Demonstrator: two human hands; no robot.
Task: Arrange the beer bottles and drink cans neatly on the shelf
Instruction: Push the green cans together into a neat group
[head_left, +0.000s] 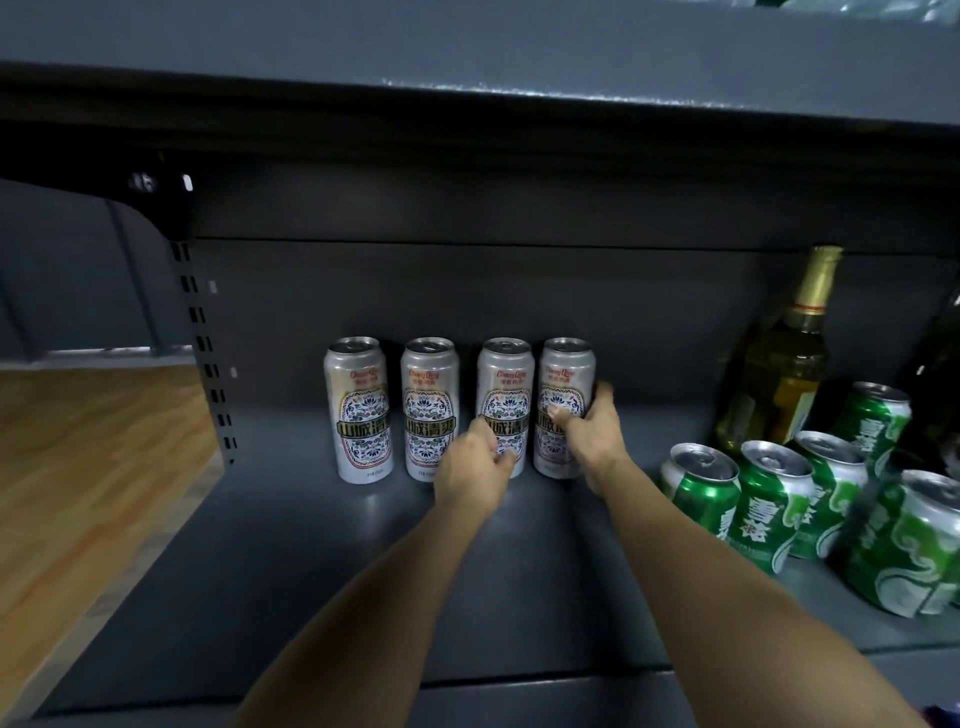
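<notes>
Standing four across at the shelf's (291, 545) back, the silver cans (357, 410) look light, rigid and slick, so grab mid-body. The right hand (592, 434) wraps the rightmost can (566, 384); the left hand (470, 462), fingers curled, pinches its neighbour (505, 389). Green cans (769, 504) and a bottle (779, 364) crowd three o'clock.

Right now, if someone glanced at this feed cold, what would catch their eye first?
Probably the row of four tall silver cans standing upright at the back of the grey shelf, with both hands on them: the left hand at the third can, the right hand gripping the fourth. Next, the cluster of green cans at the right, with a gold-foiled bottle behind them.
</notes>
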